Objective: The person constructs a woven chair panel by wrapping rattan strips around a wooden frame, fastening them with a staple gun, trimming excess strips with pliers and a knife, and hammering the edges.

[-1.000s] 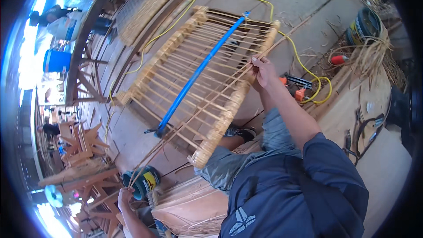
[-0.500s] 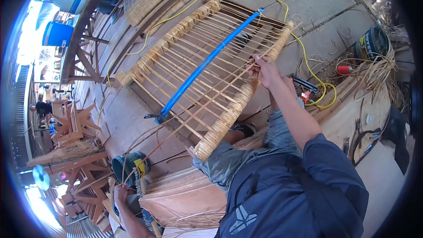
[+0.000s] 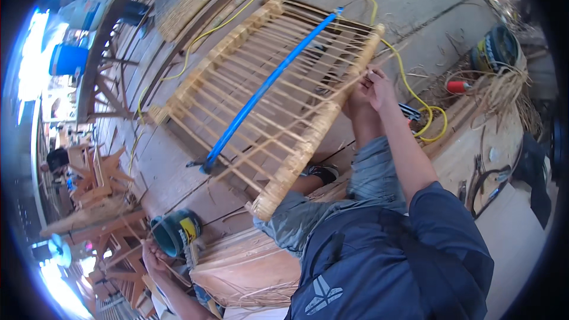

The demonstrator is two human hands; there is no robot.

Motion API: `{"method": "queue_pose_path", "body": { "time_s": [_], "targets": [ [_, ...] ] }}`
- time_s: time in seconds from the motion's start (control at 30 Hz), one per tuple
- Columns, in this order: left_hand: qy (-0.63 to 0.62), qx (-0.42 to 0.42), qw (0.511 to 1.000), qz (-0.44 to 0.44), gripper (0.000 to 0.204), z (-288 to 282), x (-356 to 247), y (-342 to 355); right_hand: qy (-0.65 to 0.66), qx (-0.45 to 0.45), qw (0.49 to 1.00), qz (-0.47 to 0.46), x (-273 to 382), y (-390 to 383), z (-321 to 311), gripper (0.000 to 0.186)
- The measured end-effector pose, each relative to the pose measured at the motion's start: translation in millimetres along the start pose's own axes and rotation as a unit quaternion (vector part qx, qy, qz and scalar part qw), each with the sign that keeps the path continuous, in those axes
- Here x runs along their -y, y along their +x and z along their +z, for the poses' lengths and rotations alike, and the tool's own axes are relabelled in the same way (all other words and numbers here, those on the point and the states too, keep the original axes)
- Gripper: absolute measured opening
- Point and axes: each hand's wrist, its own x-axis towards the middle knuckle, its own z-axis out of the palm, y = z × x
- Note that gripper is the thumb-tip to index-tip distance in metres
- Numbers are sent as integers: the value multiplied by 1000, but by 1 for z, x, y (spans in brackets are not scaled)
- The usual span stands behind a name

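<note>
A frame with rails wrapped in pale woven strips [image 3: 294, 163] leans at my knees, with many thin strands strung between its two long rails. A blue bar [image 3: 269, 86] lies lengthwise across the strands. My right hand [image 3: 376, 90] is at the near rail, pinching a long thin rattan-like strip [image 3: 269, 145] that slants over the strands. Low on the left, away from the frame, my left hand [image 3: 155, 258] is closed on a thin strip beside a dark green bucket [image 3: 172, 234]. Motion blur hides how far each strip runs.
Beyond the frame a yellow hose [image 3: 405, 77] curves over the plank floor. A second bucket [image 3: 495, 50], a bundle of loose strips [image 3: 504, 92] and a red-capped item [image 3: 457, 87] are at the right. Hand tools [image 3: 486, 184] lie on the wooden surface. Wooden star shapes [image 3: 98, 172] stand at the left.
My right hand has moved right, from over the strands to outside the near rail. The left hand has shifted slightly left. The strip no longer visibly spans between both hands.
</note>
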Motion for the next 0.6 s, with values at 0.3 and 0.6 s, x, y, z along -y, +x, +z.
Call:
{"method": "queue_pose_path", "body": {
  "time_s": [0.3,0.6],
  "targets": [
    [-384,372,841,-79,19,379,70,-37,-445,339,776,-291,37,-113,63,31],
    [-316,362,865,-143,18,534,160,-35,-507,467,715,119,81,-175,6,39]
  ]
}}
